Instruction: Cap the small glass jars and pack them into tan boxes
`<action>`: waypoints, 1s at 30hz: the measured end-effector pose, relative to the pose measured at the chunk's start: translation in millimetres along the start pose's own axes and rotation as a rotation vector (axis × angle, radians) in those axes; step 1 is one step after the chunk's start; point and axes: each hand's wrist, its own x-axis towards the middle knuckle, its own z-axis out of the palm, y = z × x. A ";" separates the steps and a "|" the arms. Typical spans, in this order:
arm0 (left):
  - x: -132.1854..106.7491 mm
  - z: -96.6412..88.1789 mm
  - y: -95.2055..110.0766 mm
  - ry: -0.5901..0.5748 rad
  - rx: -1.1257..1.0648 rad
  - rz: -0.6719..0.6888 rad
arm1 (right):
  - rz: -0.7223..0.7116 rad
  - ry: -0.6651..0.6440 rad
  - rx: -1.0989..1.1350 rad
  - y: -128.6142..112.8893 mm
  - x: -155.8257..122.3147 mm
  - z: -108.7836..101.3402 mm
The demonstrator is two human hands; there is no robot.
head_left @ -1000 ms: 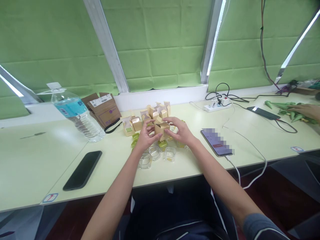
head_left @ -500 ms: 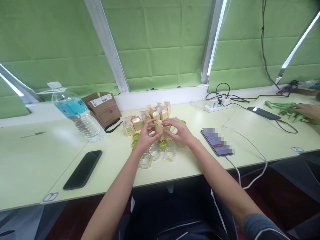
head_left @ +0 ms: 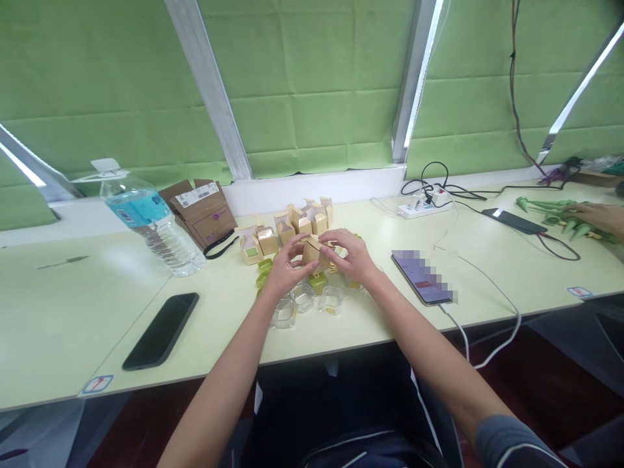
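Between my two hands is a small tan cardboard box (head_left: 314,255), held above the tabletop and tilted. My left hand (head_left: 288,265) grips its left side with thumb and fingers. On the other side, my right hand (head_left: 350,257) has its fingers closed at the box's right edge and upper flap. Just below the box lies a green lid-like piece (head_left: 318,281). Clear plastic cups (head_left: 302,297) stand nearer the table edge, and more green pieces (head_left: 264,272) sit left of my left hand. Several similar open tan boxes (head_left: 292,222) stand behind my hands.
A large water bottle (head_left: 153,224) and a brown carton (head_left: 207,218) stand at left, behind a black phone (head_left: 162,331). To the right are a lit, cabled phone (head_left: 422,278), a power strip (head_left: 424,207) and a black adapter (head_left: 514,221). Another person's hand (head_left: 597,214) touches green cone-shaped pieces (head_left: 579,229).
The tan box has tipped in my hands, and its raised top flap is now folded down, showing a dark slit along the upper edge. My right fingers have shifted slightly.
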 end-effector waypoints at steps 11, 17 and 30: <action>-0.2 0.3 2.0 -0.002 0.007 -0.006 | -0.019 0.004 -0.024 2.2 -0.9 1.7; -0.5 0.4 2.7 0.000 0.005 -0.009 | -0.020 -0.002 -0.037 2.4 -0.3 1.5; 0.2 -0.2 -0.1 -0.009 -0.026 -0.023 | -0.060 -0.013 -0.047 3.7 0.8 1.2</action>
